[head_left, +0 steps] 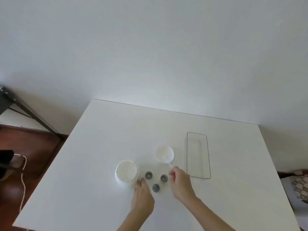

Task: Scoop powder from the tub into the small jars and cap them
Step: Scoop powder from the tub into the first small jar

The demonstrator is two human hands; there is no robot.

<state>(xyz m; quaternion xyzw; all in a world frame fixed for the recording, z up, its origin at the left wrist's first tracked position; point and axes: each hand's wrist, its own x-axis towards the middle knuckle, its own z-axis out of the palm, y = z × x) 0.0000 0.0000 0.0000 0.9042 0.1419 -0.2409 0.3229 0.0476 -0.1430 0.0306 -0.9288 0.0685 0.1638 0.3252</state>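
fingers (140, 180) near jars (148, 175), white table (100, 147) (pale wall (150, 47))

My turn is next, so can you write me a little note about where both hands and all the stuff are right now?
Left hand: rests on the table beside the tub, seemingly empty.
Right hand: fingers curled; I cannot tell whether it holds anything.
Three small jars stand between the hands, looking open and uncapped.
The tub is open; a white lid lies behind the jars, a clear tray to the right.
Done: nothing I can see filled.
Left: scoop, fill, cap. No scoop or caps visible.
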